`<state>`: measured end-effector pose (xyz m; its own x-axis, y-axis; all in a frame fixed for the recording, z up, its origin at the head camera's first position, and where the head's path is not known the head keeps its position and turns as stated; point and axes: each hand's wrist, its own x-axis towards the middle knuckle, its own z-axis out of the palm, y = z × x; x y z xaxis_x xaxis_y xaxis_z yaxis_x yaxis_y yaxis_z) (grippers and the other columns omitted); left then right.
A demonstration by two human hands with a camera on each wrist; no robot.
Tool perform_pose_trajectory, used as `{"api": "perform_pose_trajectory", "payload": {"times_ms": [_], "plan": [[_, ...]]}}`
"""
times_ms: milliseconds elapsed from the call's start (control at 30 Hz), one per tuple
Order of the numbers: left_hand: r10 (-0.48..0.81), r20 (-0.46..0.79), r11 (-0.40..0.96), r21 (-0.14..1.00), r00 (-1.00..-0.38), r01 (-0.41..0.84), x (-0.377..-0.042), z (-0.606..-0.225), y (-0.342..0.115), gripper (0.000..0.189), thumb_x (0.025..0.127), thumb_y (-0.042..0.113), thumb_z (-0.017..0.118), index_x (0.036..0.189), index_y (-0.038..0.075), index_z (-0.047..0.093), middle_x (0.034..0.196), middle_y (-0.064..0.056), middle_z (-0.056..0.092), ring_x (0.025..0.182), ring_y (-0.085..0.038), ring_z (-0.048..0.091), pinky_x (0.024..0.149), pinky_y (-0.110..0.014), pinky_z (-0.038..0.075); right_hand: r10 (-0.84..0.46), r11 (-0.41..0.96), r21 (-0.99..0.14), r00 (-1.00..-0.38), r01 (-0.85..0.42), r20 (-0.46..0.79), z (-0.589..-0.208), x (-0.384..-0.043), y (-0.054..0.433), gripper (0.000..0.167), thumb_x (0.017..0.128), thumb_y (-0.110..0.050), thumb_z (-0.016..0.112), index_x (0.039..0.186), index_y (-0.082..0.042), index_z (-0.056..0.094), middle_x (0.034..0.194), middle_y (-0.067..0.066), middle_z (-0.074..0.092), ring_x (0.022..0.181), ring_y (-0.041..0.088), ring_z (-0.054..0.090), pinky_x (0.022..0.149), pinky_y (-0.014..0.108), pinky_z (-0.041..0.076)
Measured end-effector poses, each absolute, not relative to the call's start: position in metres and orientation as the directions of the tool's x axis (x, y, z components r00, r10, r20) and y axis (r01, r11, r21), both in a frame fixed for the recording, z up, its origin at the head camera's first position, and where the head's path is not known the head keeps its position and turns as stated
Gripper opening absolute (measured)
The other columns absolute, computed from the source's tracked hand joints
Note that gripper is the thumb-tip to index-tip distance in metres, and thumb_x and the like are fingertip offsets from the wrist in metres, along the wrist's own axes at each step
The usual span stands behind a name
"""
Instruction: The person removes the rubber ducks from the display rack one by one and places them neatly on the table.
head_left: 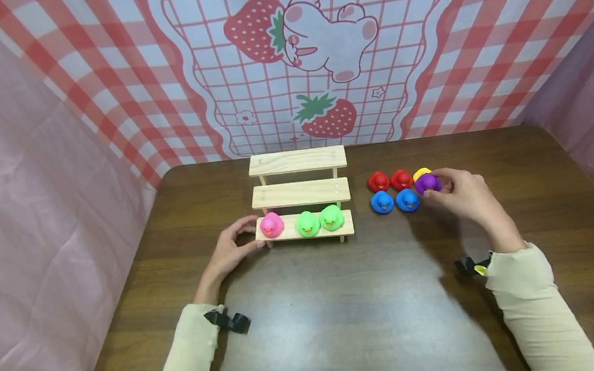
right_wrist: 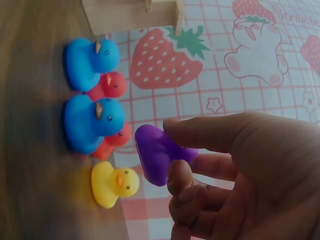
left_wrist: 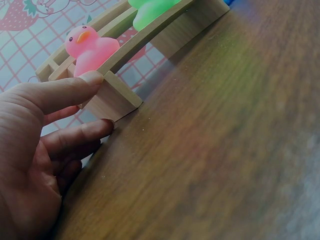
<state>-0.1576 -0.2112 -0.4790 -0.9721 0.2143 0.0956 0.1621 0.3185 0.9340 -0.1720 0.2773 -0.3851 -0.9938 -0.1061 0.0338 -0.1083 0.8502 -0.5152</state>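
Note:
A three-step wooden display stand (head_left: 300,194) stands on the table. On its lowest step sit a pink rubber duck (head_left: 271,225) at the left and two green rubber ducks (head_left: 307,224) at the right. My left hand (head_left: 232,247) holds the left end of that step, its thumb (left_wrist: 90,80) on the board edge near the pink duck. My right hand (head_left: 459,195) pinches a purple rubber duck (right_wrist: 159,155) between thumb and fingers, raised above the table. Below it, a yellow rubber duck (right_wrist: 114,184) is partly hidden in the head view.
Two red rubber ducks (head_left: 378,181) and two blue rubber ducks (head_left: 381,202) stand in rows right of the stand. A checked cloth (head_left: 411,40) with strawberry prints hangs behind the brown wooden table (head_left: 349,299). Pink curtains (head_left: 16,192) flank the sides.

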Motion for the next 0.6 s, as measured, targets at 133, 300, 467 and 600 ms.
{"api": "perform_pose_trajectory", "payload": {"times_ms": [133, 300, 467, 600], "plan": [[0.211, 0.089, 0.319, 0.935, -0.973, 0.155, -0.157, -0.478, -0.211, 0.059, 0.081, 0.001, 0.078, 0.135, -0.001, 0.057, 0.111, -0.028, 0.071, 0.108, -0.014, 0.060, 0.111, -0.045, 0.033, -0.106, 0.855, -0.510, -0.994, -0.095, 0.007, -0.388, -0.172, 0.283, 0.057, 0.091, -0.029, 0.071, 0.133, 0.006, 0.056, 0.072, 0.009, 0.056, 0.064, 0.020, 0.048, 0.054, 0.029, 0.038], [0.210, 0.093, 0.310, 0.938, -0.973, 0.156, -0.157, -0.477, -0.210, 0.059, 0.080, -0.001, 0.078, 0.136, -0.002, 0.056, 0.112, -0.030, 0.070, 0.108, -0.016, 0.060, 0.111, -0.046, 0.034, -0.106, 0.859, -0.506, -0.994, -0.071, -0.041, -0.393, -0.174, 0.286, 0.058, 0.091, -0.029, 0.070, 0.134, 0.007, 0.054, 0.075, 0.010, 0.057, 0.066, 0.022, 0.050, 0.055, 0.029, 0.040], [0.214, 0.087, 0.303, 0.941, -0.973, 0.151, -0.156, -0.473, -0.209, 0.059, 0.080, -0.002, 0.078, 0.135, -0.002, 0.056, 0.111, -0.031, 0.070, 0.110, -0.022, 0.060, 0.111, -0.046, 0.034, -0.109, 0.869, -0.493, -0.991, -0.055, -0.082, -0.400, -0.178, 0.287, 0.060, 0.091, -0.030, 0.070, 0.134, 0.008, 0.054, 0.075, 0.009, 0.059, 0.067, 0.021, 0.052, 0.057, 0.030, 0.040], [0.215, 0.085, 0.301, 0.942, -0.973, 0.149, -0.156, -0.474, -0.209, 0.059, 0.080, -0.003, 0.078, 0.135, -0.002, 0.056, 0.111, -0.031, 0.070, 0.111, -0.026, 0.060, 0.112, -0.049, 0.033, -0.112, 0.874, -0.482, -0.990, -0.059, -0.080, -0.404, -0.180, 0.289, 0.058, 0.090, -0.030, 0.071, 0.132, 0.008, 0.056, 0.073, 0.008, 0.060, 0.067, 0.021, 0.052, 0.058, 0.031, 0.038]]}}
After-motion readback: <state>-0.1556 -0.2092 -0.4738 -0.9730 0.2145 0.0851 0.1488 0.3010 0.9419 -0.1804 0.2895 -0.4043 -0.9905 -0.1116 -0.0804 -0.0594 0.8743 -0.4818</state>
